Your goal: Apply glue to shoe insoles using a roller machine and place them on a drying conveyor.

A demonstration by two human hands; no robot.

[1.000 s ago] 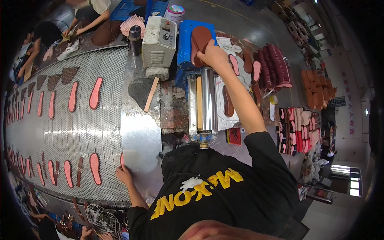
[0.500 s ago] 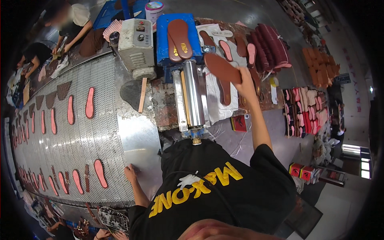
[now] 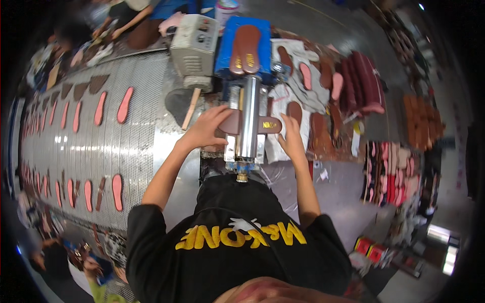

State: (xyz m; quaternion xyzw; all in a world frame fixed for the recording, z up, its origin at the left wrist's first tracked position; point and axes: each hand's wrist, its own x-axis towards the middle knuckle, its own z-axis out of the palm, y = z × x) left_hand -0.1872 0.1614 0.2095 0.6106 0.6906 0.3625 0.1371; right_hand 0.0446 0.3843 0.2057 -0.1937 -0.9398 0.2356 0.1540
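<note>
Both hands [image 3: 203, 129] seemingly touch a brown insole [image 3: 269, 125] beneath the metal roller [image 3: 249, 108].

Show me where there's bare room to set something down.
The mesh belt has a broad bare strip between its two rows of pink insoles. The smooth metal plate is bare between the belt and the left forearm. It's crowded at the roller, where the left hand and right hand flank a brown insole, and rightward toward the maroon stacks.
</note>
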